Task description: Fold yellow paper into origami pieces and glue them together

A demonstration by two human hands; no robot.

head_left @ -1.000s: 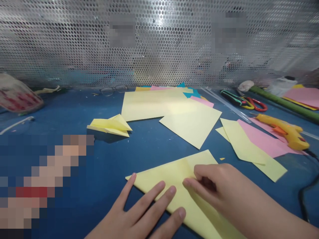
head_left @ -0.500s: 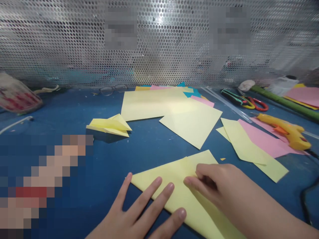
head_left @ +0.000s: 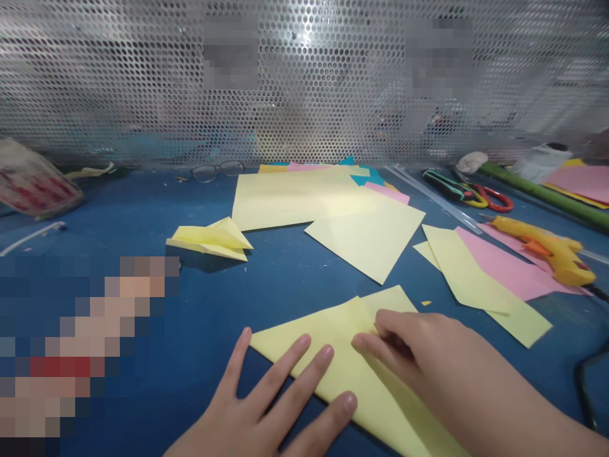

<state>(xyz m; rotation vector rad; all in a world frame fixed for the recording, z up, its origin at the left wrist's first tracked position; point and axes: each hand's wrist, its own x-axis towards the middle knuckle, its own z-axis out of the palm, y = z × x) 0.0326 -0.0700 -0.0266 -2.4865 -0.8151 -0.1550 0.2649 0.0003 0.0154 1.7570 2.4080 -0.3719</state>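
Note:
A folded sheet of pale yellow paper (head_left: 328,324) lies on the blue table at the front, coming to a point at its left end. My left hand (head_left: 280,393) rests on its lower left part, fingers spread flat. Over the right side of the sheet, my right hand (head_left: 409,355) has its fingers curled, with the thumb against the paper beside a flap edge. Part of that flap is hidden under the right hand. Farther back on the left sits a folded yellow paper plane (head_left: 209,239).
Yellow sheets (head_left: 368,235) lie beyond my hands. On the right are pink paper (head_left: 504,266), yellow strips (head_left: 464,270), a yellow glue gun (head_left: 542,244) and scissors (head_left: 492,198). Glasses (head_left: 216,170) lie before the perforated metal screen (head_left: 304,89). A pixelated patch covers the lower left.
The flap edge near my right fingertips has shifted very slightly. Both hands keep almost the same place and pose.

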